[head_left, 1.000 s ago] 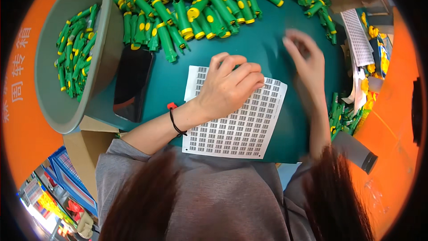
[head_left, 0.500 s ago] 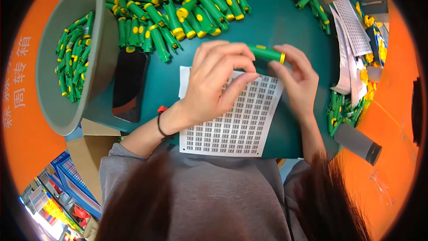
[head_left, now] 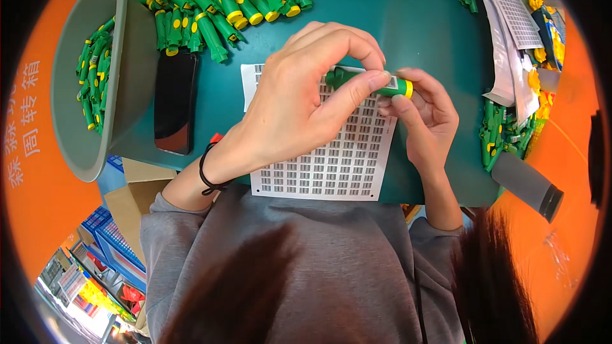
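My right hand (head_left: 428,111) is closed round the yellow end of a green plastic tube (head_left: 344,77), which lies crosswise above the label sheet. A small white label sticker (head_left: 393,83) with dark bars sits against the tube's side, near that yellow end. My left hand (head_left: 312,89) is pinched at the sticker, its thumb tip over one edge and the index fingertip close above. Part of the tube is hidden behind the left thumb and fingers. Beneath both hands, the white sheet of barcode labels (head_left: 319,178) lies on the green table.
Green tubes with yellow ends (head_left: 255,3) are heaped at the far left. A grey-green basin (head_left: 121,89) holding more tubes stands left, beside a black phone (head_left: 175,105). On the right are stacked label sheets (head_left: 510,6), more green pieces (head_left: 500,124) and a grey cylinder (head_left: 526,185).
My left hand has moved from the sheet up to the tube, where a label now shows. The tube has tilted, its yellow end shifting slightly right and down. The whole view has shifted.
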`<state>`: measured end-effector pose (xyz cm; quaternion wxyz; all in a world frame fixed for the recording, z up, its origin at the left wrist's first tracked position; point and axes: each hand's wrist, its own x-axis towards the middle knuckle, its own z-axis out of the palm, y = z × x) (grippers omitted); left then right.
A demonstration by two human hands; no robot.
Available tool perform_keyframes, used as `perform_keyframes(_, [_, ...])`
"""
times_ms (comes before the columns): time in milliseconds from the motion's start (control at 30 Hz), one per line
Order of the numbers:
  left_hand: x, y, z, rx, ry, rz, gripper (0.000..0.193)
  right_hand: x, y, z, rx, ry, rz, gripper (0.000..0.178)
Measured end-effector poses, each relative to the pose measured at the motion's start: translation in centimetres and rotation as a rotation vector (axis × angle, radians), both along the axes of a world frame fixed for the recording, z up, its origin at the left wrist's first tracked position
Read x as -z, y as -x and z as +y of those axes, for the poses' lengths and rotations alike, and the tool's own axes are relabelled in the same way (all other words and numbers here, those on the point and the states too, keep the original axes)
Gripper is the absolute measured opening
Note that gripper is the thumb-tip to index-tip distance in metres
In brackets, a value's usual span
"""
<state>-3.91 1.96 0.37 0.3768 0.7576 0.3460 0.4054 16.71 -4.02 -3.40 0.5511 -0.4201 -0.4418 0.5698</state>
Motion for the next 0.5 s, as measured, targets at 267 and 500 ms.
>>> perform_keyframes(267, [-0.61,-0.36,-0.39,0.047,0.039,0.047,0.009,1.04,-0.3,-0.07,0.003,-0.208,-0.073,0.038])
perform_keyframes(500, [-0.88,-0.64,-0.27,0.071,0.047,0.113,0.009,0.5,-0.44,-0.28,-0.002,-0.261,-0.198,0.041])
